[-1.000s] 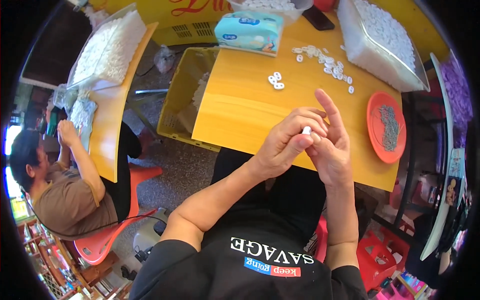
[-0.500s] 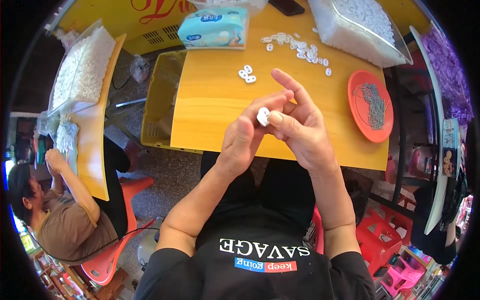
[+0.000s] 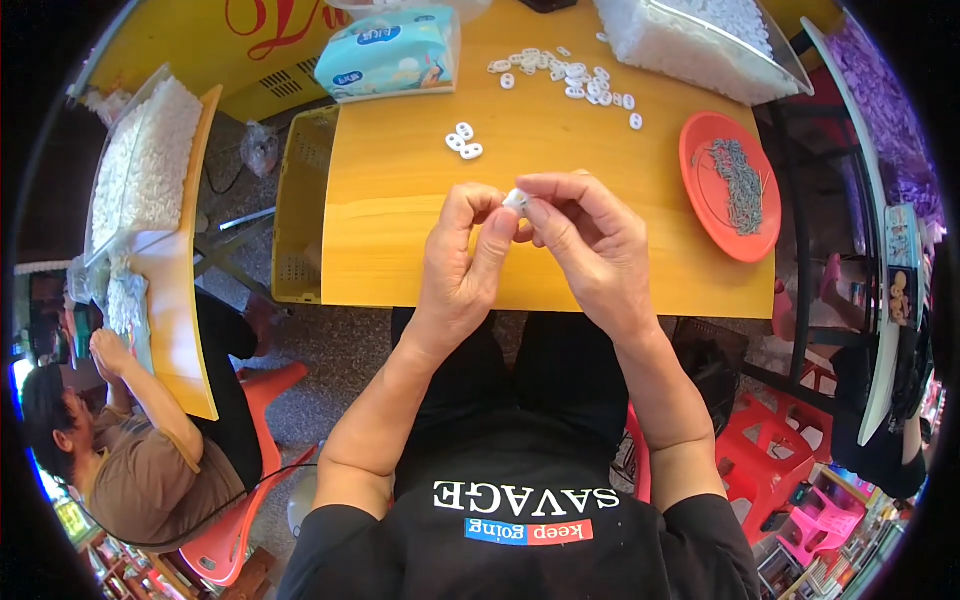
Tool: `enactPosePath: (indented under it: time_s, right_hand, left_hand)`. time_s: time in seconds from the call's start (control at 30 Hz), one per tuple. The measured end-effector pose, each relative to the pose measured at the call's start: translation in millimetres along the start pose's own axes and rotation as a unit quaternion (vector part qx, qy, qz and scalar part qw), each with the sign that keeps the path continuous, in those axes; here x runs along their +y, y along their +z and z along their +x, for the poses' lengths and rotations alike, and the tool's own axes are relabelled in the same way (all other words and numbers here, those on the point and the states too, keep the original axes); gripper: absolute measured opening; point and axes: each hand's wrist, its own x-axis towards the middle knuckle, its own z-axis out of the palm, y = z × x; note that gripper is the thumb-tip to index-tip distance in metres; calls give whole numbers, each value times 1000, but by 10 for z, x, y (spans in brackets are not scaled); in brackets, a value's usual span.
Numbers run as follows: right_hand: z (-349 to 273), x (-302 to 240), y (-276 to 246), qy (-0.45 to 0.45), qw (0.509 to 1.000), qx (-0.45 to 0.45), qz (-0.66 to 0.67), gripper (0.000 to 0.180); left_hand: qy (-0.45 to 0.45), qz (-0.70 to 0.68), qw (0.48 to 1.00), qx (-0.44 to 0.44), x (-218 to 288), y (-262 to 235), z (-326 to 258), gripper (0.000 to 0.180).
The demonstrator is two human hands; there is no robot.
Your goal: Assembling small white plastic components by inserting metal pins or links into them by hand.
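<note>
Both hands meet over the near half of the yellow table. Left hand and right hand pinch one small white plastic piece between their fingertips; the piece sits at the point where thumbs and forefingers come together, held above the tabletop, not resting on it. Both grips are closed on that one piece. Whether a metal part is already set into it cannot be told; it is too small.

Relative to the table: orange dish with grey metal bits at its right edge, well apart from the hands. Three loose white pieces lie just beyond the hands. A scatter of more white pieces lies toward the far edge, beside a clear tub full of them. Blue tissue pack at the far left corner.

Judgement: the step in hand looks like assembling or fitting the single piece, mid-manipulation. The next move likely calls for a steady fingertip press, then one hand freeing itself.
</note>
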Motion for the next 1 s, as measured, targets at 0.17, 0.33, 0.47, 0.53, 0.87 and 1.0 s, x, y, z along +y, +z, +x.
enactPosePath:
  time_s: [0.17, 0.33, 0.47, 0.53, 0.87, 1.0]
  right_hand:
    - [-19, 96, -1, -22, 1000, 17, -5, 16]
    - [-9, 128, -72, -68, 996, 13, -53, 14]
    - [17, 70, -118, -121, 990, -25, -75, 12]
    - [14, 71, -156, -88, 994, -26, -60, 14]
    - [31, 157, -228, 90, 980, 38, 172, 29]
    - [15, 156, -191, 95, 980, 55, 165, 28]
  left_hand:
    - [42, 133, 990, 19, -133, -21, 52, 7]
    - [92, 236, 967, -10, -45, -43, 74, 9]
    - [-3, 35, 998, -44, -37, -55, 117, 11]
    - [-77, -90, 991, -55, -83, -67, 135, 14]
    - [125, 264, 955, -44, 12, 34, 211, 29]
    - [161, 319, 933, -32, -36, 72, 234, 34]
